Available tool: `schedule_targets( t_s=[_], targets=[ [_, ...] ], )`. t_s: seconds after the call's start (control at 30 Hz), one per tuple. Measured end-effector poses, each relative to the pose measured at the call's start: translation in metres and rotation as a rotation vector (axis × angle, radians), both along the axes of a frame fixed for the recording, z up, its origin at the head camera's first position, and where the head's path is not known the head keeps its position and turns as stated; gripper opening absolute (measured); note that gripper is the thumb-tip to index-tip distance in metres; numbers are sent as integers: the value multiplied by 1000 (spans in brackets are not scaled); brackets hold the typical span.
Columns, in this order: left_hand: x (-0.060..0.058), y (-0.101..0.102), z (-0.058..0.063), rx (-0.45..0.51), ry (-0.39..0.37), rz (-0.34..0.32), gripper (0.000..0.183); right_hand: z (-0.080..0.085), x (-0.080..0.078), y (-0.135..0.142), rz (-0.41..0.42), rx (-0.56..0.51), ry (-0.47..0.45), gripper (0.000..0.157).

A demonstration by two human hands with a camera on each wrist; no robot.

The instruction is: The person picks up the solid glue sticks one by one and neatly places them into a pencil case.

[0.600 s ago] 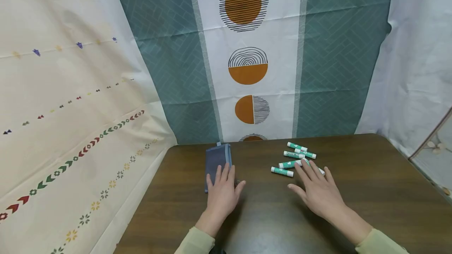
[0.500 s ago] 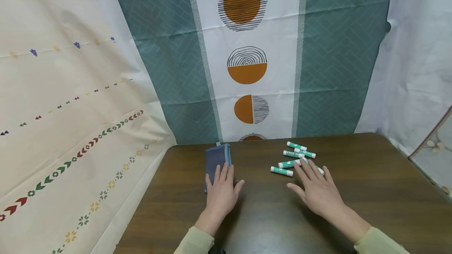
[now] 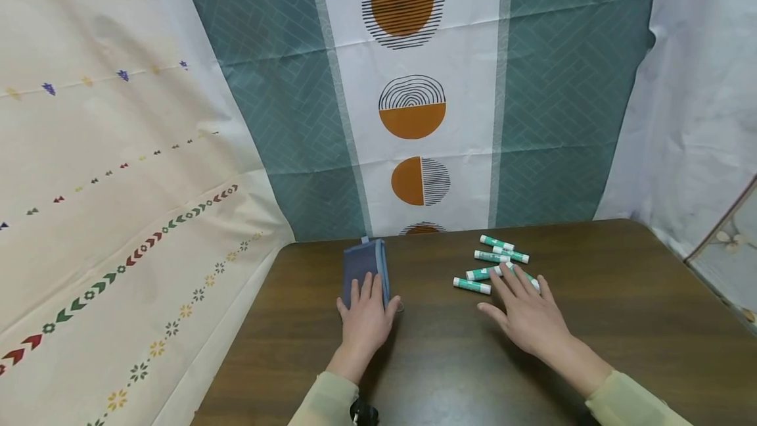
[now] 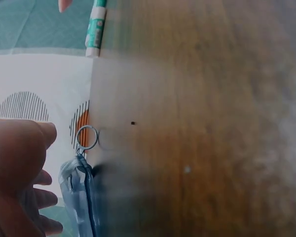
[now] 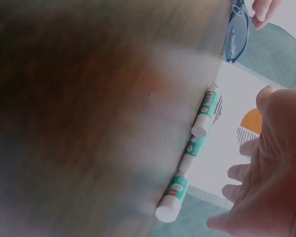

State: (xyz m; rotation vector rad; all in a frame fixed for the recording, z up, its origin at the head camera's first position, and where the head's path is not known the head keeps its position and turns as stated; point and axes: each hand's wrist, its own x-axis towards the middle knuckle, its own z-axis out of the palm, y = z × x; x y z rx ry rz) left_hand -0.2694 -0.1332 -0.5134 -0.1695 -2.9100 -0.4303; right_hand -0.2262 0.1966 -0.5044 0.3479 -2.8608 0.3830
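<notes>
A blue zip pouch lies flat toward the back left of the table, its zipper ring sticking out in the left wrist view. Over the pouch's near part is my left hand, fingers extended and spread, covering some of it. Several green-and-white glue sticks lie loosely grouped at the back, right of the middle. My right hand is held just above the nearer ones, fingers extended, partly hiding one glue stick. In the right wrist view a glue stick lies on the tabletop, apart from the fingers. Neither hand grips anything.
The brown wooden table ends at a patterned curtain behind. Cream printed cloth hangs along the left side. A dark wrist device shows at the left sleeve.
My left hand has moved slightly left and forward, further over the pouch. My right hand has shifted a little left and forward. The pouch and glue sticks stay in place.
</notes>
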Motion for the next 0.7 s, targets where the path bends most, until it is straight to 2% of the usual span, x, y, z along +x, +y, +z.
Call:
schedule_targets(
  t_s=[0.27, 0.53, 0.7],
  targets=[
    [-4, -1, 1, -6, 27, 23, 72, 0, -4, -1, 2, -8, -28, 83],
    [-10, -2, -5, -22, -11, 96, 75, -3, -7, 1, -9, 5, -28, 84],
    [-11, -4, -9, -34, -19, 118, 76, -3, -8, 1, -4, -2, -30, 83]
  ],
)
